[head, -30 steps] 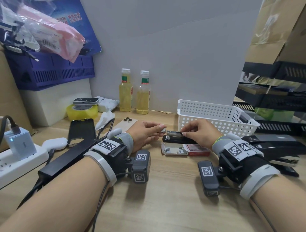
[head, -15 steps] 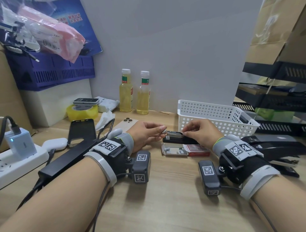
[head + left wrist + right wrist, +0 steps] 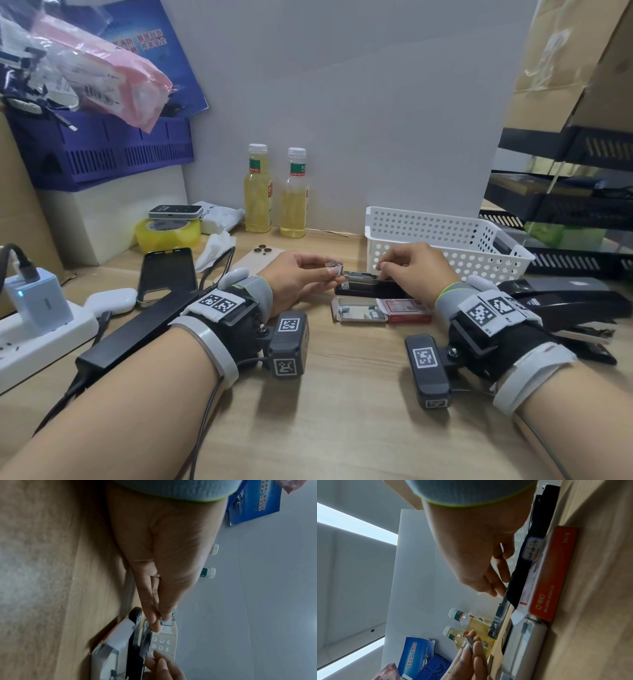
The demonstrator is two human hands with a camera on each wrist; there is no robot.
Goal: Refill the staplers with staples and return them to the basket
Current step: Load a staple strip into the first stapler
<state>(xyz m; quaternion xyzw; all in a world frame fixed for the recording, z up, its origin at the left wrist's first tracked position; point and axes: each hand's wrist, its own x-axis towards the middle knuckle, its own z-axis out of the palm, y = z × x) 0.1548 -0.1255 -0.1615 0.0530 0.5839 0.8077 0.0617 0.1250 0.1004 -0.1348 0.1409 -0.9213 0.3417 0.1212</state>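
Observation:
A small black stapler (image 3: 368, 287) lies open on the desk in front of the white basket (image 3: 445, 236). My right hand (image 3: 382, 267) holds its top with curled fingers (image 3: 498, 586); the stapler (image 3: 518, 574) shows beside them. My left hand (image 3: 334, 269) pinches a short silver strip of staples (image 3: 331, 264) just left of the stapler's front end. In the left wrist view the strip (image 3: 165, 621) sits between thumb and fingertips above the stapler (image 3: 135, 639). A red staple box (image 3: 406, 308) with its tray (image 3: 356, 310) pulled out lies just in front.
A large black stapler (image 3: 565, 303) lies at the right, behind my right wrist. Two oil bottles (image 3: 258, 192) stand at the back wall. Phones (image 3: 168, 274), a tape roll (image 3: 168, 233), a black bar (image 3: 137, 329) and a power strip (image 3: 41, 339) crowd the left side.
Both hands stay almost where they were. The staple strip between my left fingertips shows a little more clearly at the stapler's front end.

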